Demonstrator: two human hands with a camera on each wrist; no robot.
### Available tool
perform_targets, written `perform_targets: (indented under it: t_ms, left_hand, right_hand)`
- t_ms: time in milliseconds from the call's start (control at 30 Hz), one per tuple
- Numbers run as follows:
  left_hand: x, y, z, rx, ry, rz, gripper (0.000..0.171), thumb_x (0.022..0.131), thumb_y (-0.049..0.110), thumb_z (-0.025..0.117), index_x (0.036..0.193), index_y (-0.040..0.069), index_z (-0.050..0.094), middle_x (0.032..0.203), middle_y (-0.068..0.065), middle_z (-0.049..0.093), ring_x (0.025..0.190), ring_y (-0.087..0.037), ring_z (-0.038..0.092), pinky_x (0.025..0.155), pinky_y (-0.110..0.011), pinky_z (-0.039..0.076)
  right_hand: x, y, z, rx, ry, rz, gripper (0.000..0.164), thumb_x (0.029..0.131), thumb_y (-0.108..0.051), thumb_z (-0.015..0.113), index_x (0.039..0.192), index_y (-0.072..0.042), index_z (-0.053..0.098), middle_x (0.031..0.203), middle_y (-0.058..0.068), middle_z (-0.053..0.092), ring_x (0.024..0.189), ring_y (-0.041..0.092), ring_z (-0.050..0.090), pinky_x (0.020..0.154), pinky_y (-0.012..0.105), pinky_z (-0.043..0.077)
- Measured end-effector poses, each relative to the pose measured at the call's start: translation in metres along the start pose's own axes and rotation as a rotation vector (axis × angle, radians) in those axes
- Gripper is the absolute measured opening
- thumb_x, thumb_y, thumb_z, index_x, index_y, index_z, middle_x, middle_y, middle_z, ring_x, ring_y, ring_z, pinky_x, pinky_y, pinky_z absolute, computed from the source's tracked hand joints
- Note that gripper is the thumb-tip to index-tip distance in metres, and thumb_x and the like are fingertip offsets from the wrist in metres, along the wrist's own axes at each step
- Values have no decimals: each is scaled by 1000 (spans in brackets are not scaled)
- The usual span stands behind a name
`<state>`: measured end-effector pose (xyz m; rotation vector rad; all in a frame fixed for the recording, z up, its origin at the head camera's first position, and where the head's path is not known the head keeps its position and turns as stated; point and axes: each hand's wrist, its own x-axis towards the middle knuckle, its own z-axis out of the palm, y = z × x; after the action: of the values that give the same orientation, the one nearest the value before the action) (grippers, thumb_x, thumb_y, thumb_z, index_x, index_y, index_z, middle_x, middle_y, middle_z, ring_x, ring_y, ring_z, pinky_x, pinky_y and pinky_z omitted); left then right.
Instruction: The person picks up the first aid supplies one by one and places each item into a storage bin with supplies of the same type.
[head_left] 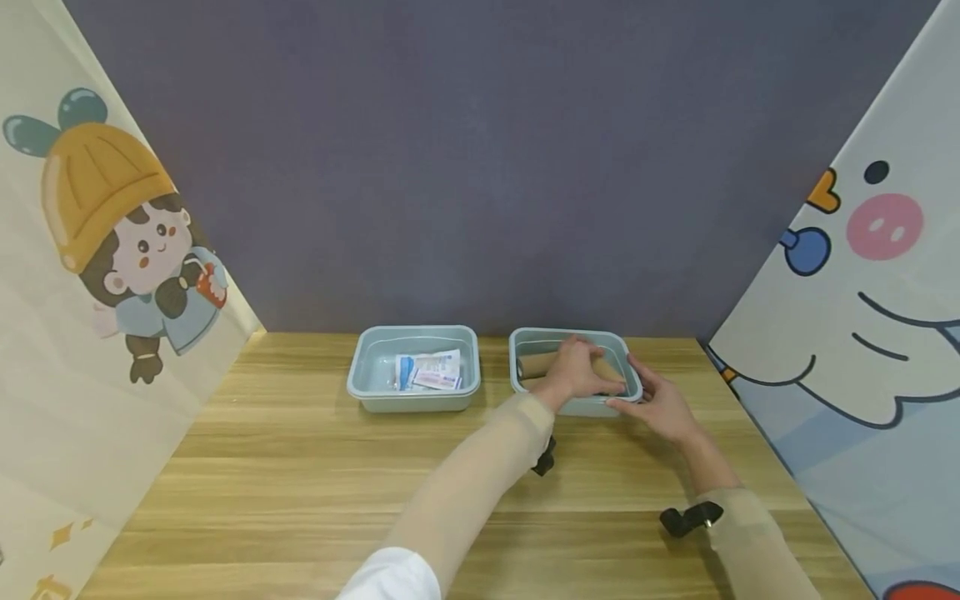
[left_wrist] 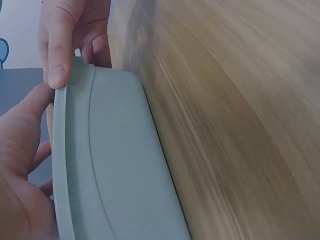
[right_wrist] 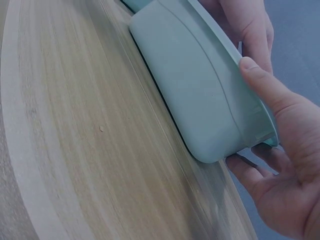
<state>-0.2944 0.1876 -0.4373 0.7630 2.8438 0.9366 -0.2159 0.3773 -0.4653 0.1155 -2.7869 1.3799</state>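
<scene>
My left hand (head_left: pixel 576 373) reaches down into the right-hand pale blue-green plastic bin (head_left: pixel 573 408), its fingers and thumb spread around a brown cardboard tube (head_left: pixel 606 372). Another brown tube (head_left: pixel 536 365) lies at the left inside that bin. With thumb on the rim and fingers around the outside, my right hand (head_left: pixel 663 407) holds the bin's front right corner. The right wrist view shows this hold on the bin (right_wrist: pixel 200 85) closely. In the left wrist view the bin's wall (left_wrist: pixel 115 150) hides most of what the left fingers touch.
A matching bin (head_left: pixel 412 403) stands to the left, holding white and blue plastic packets (head_left: pixel 429 369). Both bins rest near the back of a wood-grain table (head_left: pixel 300 467). A dark grey panel (head_left: pixel 480 167) rises behind, with printed cloths at both sides.
</scene>
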Motion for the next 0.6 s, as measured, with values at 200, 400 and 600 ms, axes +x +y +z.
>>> perform_targets:
  t_ms: [200, 400, 600]
  left_hand:
    - [-3, 5, -1, 20, -5, -19, 75, 81, 59, 88, 141, 20, 70, 150, -1, 61, 140, -20, 54, 113, -28, 52]
    - [-3, 7, -1, 34, -36, -42, 74, 81, 60, 88, 141, 21, 71, 154, -3, 58, 143, -23, 52, 112, -31, 54]
    - [-2, 9, -2, 16, -37, -24, 77, 81, 59, 88, 144, 21, 68, 154, -4, 59, 143, -23, 53, 114, -30, 52]
  right_hand:
    - [1, 2, 1, 6, -3, -22, 101, 97, -33, 81, 171, -10, 17, 167, 34, 33, 146, 52, 47, 107, 46, 57]
    - [2, 5, 2, 2, -13, -23, 100, 98, -33, 80, 171, -8, 16, 168, 35, 30, 146, 53, 47, 106, 45, 58]
    - [3, 6, 1, -15, -7, -20, 100, 98, -33, 79, 171, -8, 16, 169, 34, 30, 146, 53, 47, 107, 49, 56]
